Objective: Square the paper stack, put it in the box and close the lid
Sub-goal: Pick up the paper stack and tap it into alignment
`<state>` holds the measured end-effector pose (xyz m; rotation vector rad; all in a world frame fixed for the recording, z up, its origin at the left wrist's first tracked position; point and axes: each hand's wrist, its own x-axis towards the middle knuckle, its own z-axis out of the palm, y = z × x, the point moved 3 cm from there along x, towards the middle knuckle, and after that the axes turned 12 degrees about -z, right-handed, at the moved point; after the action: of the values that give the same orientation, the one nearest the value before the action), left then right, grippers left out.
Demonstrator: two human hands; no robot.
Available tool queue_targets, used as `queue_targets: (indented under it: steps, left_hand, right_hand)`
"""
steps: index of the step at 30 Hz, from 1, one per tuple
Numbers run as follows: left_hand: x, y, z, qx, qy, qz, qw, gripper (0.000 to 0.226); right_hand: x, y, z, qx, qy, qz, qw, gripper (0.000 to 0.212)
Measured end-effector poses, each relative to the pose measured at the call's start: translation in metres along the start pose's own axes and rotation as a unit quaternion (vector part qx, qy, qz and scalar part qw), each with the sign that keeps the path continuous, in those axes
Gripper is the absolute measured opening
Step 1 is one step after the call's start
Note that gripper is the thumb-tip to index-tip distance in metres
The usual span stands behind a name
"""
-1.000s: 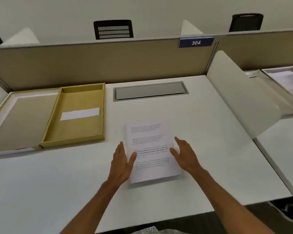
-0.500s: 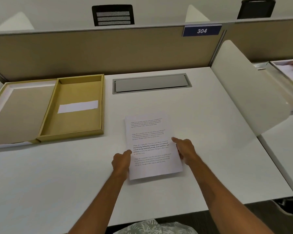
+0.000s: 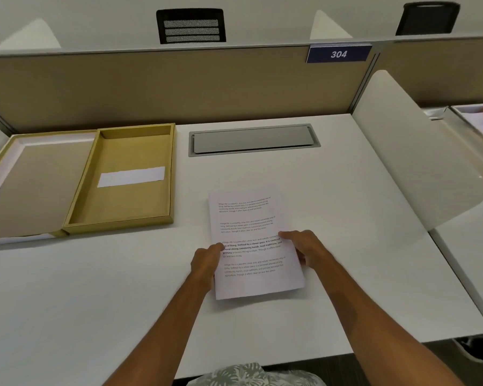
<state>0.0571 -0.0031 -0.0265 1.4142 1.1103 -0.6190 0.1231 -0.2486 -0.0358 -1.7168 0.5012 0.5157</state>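
While the open box [image 3: 120,179] waits left of it, both hands' fingers [image 3: 290,234] pinch the paper stack [image 3: 248,227] by its long edges; light, limp, apt to slide apart.

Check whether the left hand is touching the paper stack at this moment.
Touching. The head view shows the left hand at the left edge of the paper stack, its thumb lying on the top sheet. The right hand grips the opposite edge.

Hands [image 3: 255,253] now gripping stack [image 3: 251,243] edges
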Motion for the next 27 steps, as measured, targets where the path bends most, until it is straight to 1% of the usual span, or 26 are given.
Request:
queue_targets:
  steps: [6,11,15,18,20,22,25,27]
  left_hand:
    - [0.001,0.000,-0.001,-0.008,0.011,0.012,1.000,0.038]
    - [0.004,0.006,-0.006,-0.030,-0.009,0.002,0.999,0.045]
    - [0.007,0.008,-0.013,-0.049,-0.029,-0.011,0.998,0.038]
    - [0.012,0.008,-0.015,-0.051,-0.018,-0.008,0.999,0.036]
    - [0.012,0.010,-0.015,-0.050,-0.018,-0.007,0.999,0.031]
    - [0.011,0.013,-0.016,-0.052,-0.036,-0.018,0.998,0.027]
    - [0.009,0.014,-0.014,-0.039,-0.079,-0.036,0.995,0.031]
    - [0.011,0.013,-0.012,-0.029,-0.083,-0.032,0.996,0.027]
  right_hand:
    - [-0.002,-0.009,-0.003,0.017,-0.027,0.009,0.999,0.027]
    - [0.000,-0.010,-0.003,0.021,-0.047,0.010,0.999,0.015]
    - [0.004,-0.013,-0.001,0.017,-0.069,0.000,0.997,0.017]
    - [0.005,-0.013,-0.001,0.033,-0.074,0.007,0.997,0.020]
    - [0.004,-0.013,-0.004,0.065,-0.077,0.023,0.995,0.017]
    - [0.003,-0.014,-0.007,0.078,-0.078,0.040,0.993,0.009]
    - [0.004,-0.014,-0.011,0.062,-0.084,0.042,0.994,0.008]
    - [0.002,-0.013,-0.011,0.088,-0.085,0.047,0.991,0.007]
